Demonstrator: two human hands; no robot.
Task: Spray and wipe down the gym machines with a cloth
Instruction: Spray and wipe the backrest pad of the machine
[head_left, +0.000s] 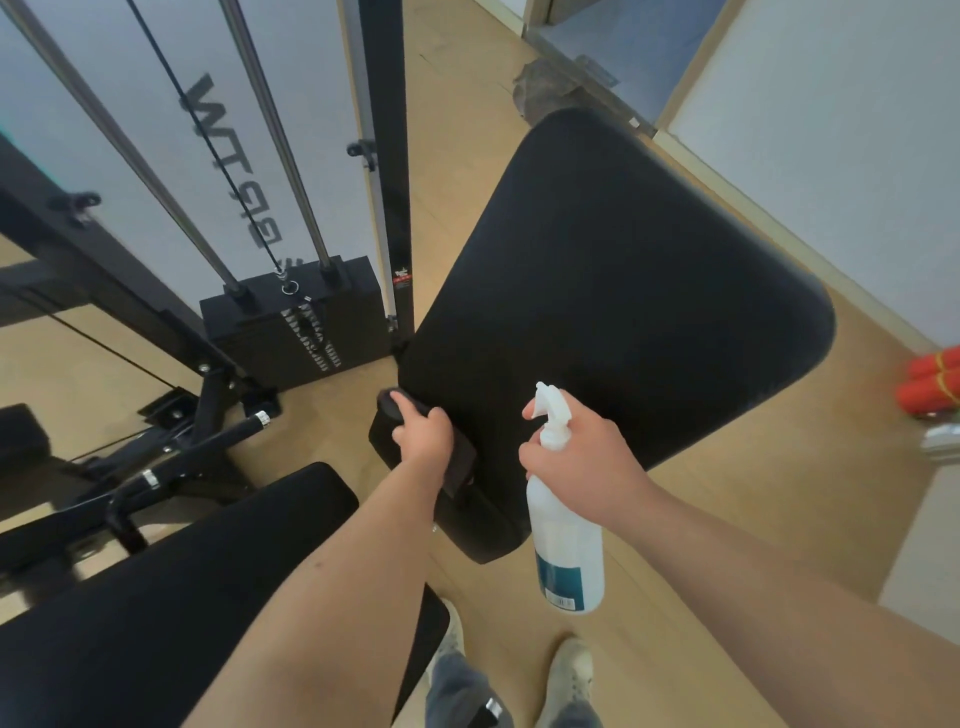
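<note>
The right hand (582, 457) grips the neck of a white plastic spray bottle (566, 540), forefinger on the trigger; its contents cannot be seen. The left hand (423, 434) presses a dark cloth (460, 460) against the near edge of a large black padded seat (613, 291), smooth with rounded corners. A second black pad (182, 597) lies lower left. Bare wooden floor (727, 519) surrounds the seat. A black weight stack (301, 322) stands beyond.

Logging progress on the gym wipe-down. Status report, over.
Left hand presses dark cloth on near edge of black pad. Right hand holds spray bottle, nozzle toward pad. Nothing in the way.
</note>
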